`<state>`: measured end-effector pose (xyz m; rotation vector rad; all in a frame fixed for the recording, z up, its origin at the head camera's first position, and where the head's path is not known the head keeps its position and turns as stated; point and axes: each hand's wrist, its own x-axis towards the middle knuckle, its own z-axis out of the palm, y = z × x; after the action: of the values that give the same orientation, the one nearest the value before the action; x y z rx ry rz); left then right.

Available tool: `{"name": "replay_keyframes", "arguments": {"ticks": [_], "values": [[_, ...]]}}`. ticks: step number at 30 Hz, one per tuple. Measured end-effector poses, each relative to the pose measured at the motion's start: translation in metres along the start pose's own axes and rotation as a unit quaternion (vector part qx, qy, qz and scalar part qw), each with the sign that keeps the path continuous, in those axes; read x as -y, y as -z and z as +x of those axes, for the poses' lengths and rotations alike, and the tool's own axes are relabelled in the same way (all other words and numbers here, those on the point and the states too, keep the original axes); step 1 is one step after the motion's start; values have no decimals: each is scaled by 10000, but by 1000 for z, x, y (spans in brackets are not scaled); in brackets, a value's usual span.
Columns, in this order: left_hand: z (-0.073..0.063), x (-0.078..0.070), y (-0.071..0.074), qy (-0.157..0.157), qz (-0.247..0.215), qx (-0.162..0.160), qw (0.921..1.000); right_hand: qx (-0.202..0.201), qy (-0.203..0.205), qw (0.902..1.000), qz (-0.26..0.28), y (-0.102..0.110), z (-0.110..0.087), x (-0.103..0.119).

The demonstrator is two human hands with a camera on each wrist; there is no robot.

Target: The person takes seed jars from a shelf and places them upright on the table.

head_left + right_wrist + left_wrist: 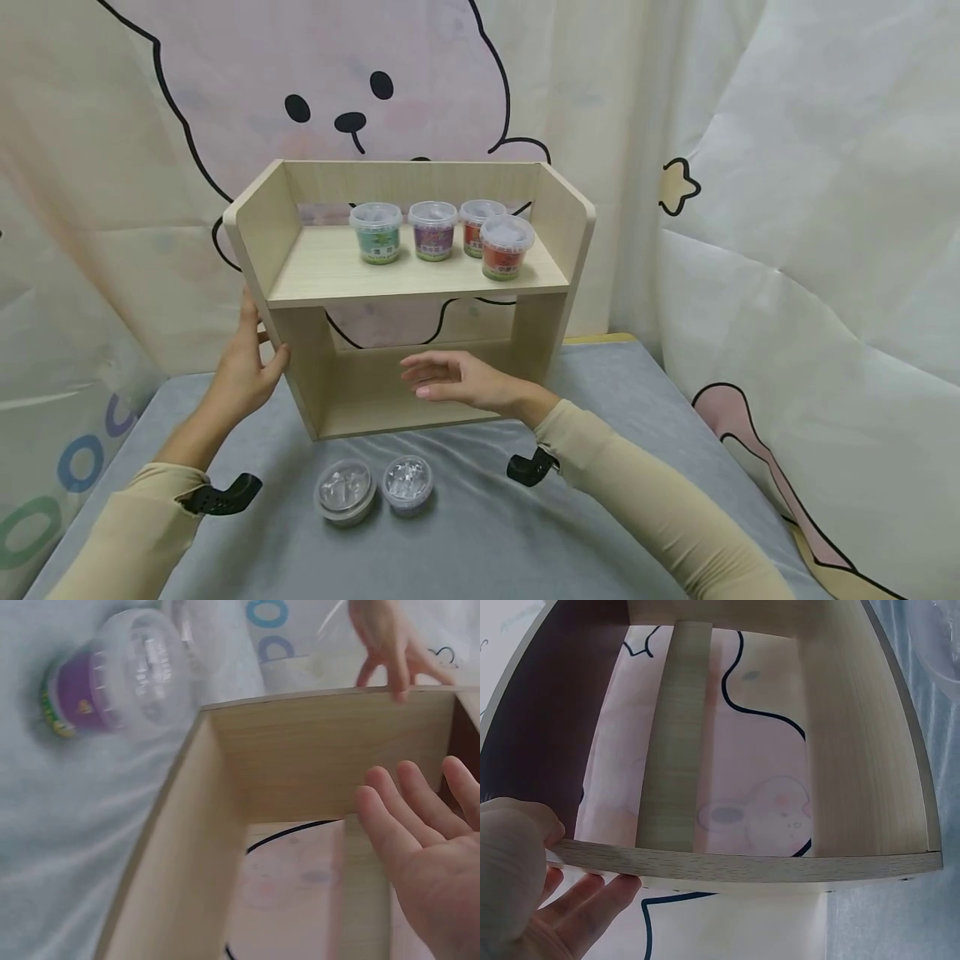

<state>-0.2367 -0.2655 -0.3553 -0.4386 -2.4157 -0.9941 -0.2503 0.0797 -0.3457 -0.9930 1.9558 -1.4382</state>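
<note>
A small two-tier wooden shelf [416, 292] stands on the table. My left hand [247, 371] grips its left side panel [742, 864], thumb on one face and fingers on the other. In front of the lower compartment my right hand [465, 379] hovers with fingers extended, holding nothing; the right wrist view shows the palm [439, 855]. On the upper tier sit lidded plastic tubs: a teal one [377, 235], a purple one [433, 233] and two red ones, the nearer [504, 248] partly covering the farther [477, 218].
Two more lidded tubs, a left one [345, 492] and a right one [407, 483], rest on the blue-grey tablecloth [480, 542] before the shelf. The right one has a purple body [79, 694]. Printed curtains [787, 250] hang behind and along both sides.
</note>
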Motion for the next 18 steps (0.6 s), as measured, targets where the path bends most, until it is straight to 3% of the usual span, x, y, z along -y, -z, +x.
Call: {"name": "replay_keyframes", "arguments": {"ticks": [18], "values": [[1,3,-2,-13,-46,-38,10000,-543,803,9949,274,18,12,68]]}}
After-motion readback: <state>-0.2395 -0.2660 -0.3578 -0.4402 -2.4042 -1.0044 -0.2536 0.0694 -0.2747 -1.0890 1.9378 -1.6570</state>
